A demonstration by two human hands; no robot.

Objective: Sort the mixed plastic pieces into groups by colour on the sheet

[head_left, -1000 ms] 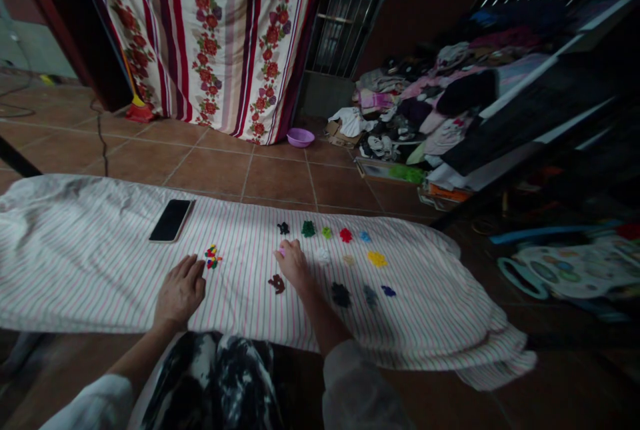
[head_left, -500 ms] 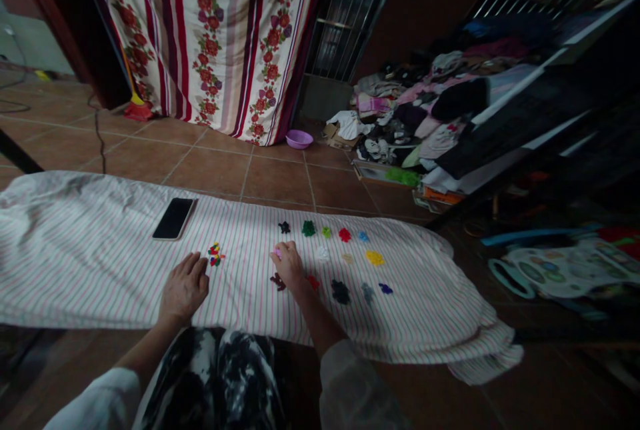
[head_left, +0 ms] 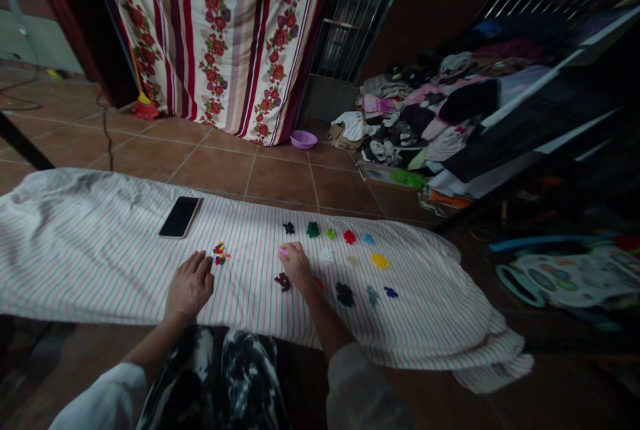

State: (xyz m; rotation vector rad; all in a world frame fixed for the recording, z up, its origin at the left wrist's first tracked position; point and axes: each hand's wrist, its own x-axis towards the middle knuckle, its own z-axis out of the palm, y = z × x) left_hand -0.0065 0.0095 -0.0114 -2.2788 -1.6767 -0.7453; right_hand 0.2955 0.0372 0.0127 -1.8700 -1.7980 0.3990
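My left hand (head_left: 190, 285) lies palm down on the striped cloth (head_left: 125, 270), fingers stretched out, just left of a small heap of mixed coloured pieces (head_left: 220, 255) in red, yellow, green and blue. My right hand (head_left: 296, 262) has its fingers curled together at the small pink pieces (head_left: 284, 252), touching them; the fingertips are partly hidden. Below it sits a brown heap (head_left: 283, 282). An orange-red heap (head_left: 318, 281) is half hidden behind my right wrist. Around are one-colour heaps: black (head_left: 289, 228), dark green (head_left: 313, 229), white (head_left: 327, 255), yellow (head_left: 380, 261) and dark grey (head_left: 345, 294).
A phone (head_left: 181, 217) lies on the cloth at the upper left. Further heaps are light green (head_left: 331, 234), red (head_left: 349, 237), light blue (head_left: 369, 239), beige (head_left: 353, 261), grey (head_left: 373, 296) and dark blue (head_left: 391, 292). Beyond, a purple basin (head_left: 303, 140) stands on the tiled floor.
The whole view has shifted slightly to the right. My right hand's fingers have drawn back a little, showing more of the brown heap. My left hand stays by the mixed heap.
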